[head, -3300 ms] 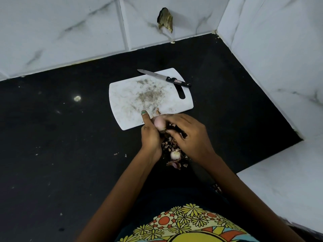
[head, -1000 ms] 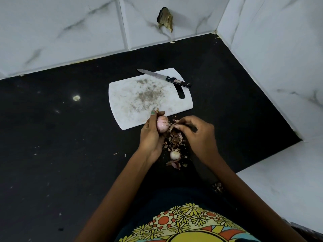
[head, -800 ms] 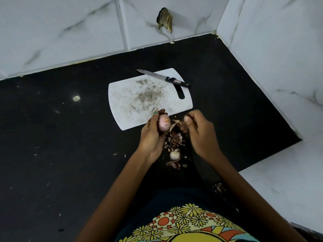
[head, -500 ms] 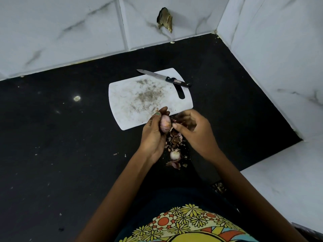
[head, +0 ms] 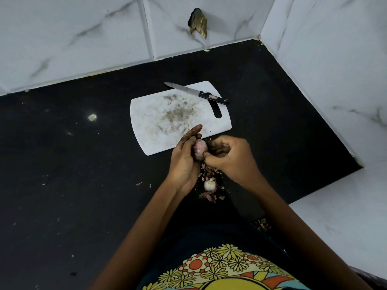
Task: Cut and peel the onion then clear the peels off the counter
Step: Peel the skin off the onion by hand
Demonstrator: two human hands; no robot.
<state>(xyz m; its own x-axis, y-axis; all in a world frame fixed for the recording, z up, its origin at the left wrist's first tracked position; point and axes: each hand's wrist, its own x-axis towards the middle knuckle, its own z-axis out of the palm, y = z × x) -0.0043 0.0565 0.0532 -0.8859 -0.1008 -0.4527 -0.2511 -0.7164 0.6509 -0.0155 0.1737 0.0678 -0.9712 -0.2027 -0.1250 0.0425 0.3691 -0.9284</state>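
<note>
**Peeling in hand, both hands on the onion**

Left hand (head: 184, 162) grips the onion (head: 199, 150), fingers curled round its far side, thumb up along the near side, index fingertip poking out above it. Onion is pinkish, mostly skinned, held just above the counter (head: 62, 185) at the near edge of the cutting board (head: 159, 120).

Right hand (head: 230, 158) is directly right of the left hand, fingers curled in, thumb and fingertips pinching at the onion's lower right side. Whether it has a piece of skin between them: cannot tell, too small and shadowed.

Peels (head: 209, 174) sit in a loose pile on the counter right below both hands, between the wrists. A second small onion (head: 209, 185), pale and peeled, lies in that pile, just below the left hand's heel. One larger curl of skin lies just nearer the person than it.

Knife (head: 196, 93) lies beyond the hands across the board's far right corner, blade pointing left, black handle overhanging near the board's handle slot. No hand on it.

Board surface is smeared with brownish residue in the middle. White marble-look tile wall (head: 83, 38) stands behind the counter and to the right of the right hand.
</note>
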